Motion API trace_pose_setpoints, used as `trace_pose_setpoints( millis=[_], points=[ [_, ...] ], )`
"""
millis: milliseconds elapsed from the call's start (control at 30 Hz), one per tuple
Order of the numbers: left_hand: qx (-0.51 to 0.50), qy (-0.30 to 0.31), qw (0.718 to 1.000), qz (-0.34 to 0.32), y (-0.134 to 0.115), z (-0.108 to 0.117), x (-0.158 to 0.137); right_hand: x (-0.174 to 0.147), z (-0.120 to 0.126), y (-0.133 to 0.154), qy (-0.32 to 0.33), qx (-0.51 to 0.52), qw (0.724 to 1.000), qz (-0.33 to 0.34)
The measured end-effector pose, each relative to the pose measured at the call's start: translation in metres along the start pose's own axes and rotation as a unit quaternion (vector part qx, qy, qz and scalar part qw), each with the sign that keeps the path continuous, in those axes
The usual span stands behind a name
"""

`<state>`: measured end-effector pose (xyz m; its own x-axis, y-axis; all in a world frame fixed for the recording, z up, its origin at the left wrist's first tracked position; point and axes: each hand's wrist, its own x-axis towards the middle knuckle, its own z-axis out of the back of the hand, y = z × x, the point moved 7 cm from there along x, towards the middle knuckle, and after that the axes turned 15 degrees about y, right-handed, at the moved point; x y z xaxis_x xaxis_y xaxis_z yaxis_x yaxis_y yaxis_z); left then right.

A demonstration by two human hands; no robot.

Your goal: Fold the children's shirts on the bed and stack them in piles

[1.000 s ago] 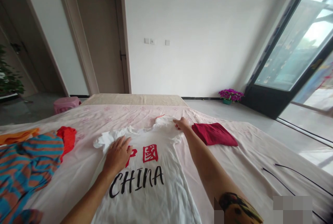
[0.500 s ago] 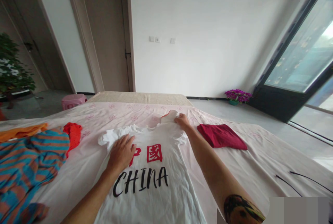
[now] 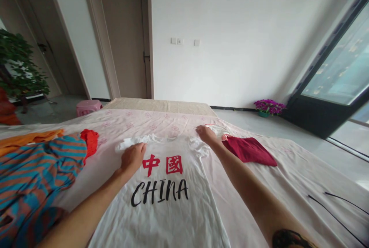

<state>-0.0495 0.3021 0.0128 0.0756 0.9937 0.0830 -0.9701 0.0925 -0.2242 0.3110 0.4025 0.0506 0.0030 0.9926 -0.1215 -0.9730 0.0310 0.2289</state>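
A white T-shirt (image 3: 167, 213) with red characters and black "CHINA" lettering lies spread front up on the sheet. My left hand (image 3: 133, 158) rests at its left shoulder, fingers bent together on the fabric. Just beyond the right sleeve is my right hand (image 3: 206, 134), its fingers curled; what they hold, if anything, is hidden. Behind that wrist lies a white cloth piece (image 3: 220, 128) with reddish trim, partly covered by the hand and arm. It reaches to a folded dark red garment (image 3: 249, 150) on the right.
On the left are a blue-and-brown striped garment (image 3: 54, 171), an orange cloth (image 3: 31, 140) and a red cloth (image 3: 90, 144). Thin black cords (image 3: 337, 217) lie at right on the pale sheet (image 3: 288, 178). Beyond the bed stand a pink stool (image 3: 89, 106) and purple flowers (image 3: 270, 106).
The white trimmed piece has moved right, from beyond the shirt's collar to beside the dark red garment. My left hand has gone from lying flat to bent fingers nearer the shoulder.
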Motion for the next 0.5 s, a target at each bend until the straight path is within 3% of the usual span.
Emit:
trace_pose_setpoints(
  millis=[133,233,333,500],
  points=[
    [0.037,-0.029,0.994,0.103,0.051,0.028,0.024,0.011,-0.03,0.039,0.046,0.0,0.999,0.016],
    [0.028,0.019,0.989,0.142,0.077,0.021,0.038,0.01,-0.041,0.046,0.061,0.01,0.998,0.022],
    [0.005,0.045,0.988,0.147,0.085,0.015,0.046,0.008,-0.038,0.046,0.033,0.024,0.999,0.023],
    [0.001,-0.001,0.991,0.136,0.08,0.037,0.065,0.023,-0.016,0.043,-0.021,0.039,0.999,-0.008]
  ],
)
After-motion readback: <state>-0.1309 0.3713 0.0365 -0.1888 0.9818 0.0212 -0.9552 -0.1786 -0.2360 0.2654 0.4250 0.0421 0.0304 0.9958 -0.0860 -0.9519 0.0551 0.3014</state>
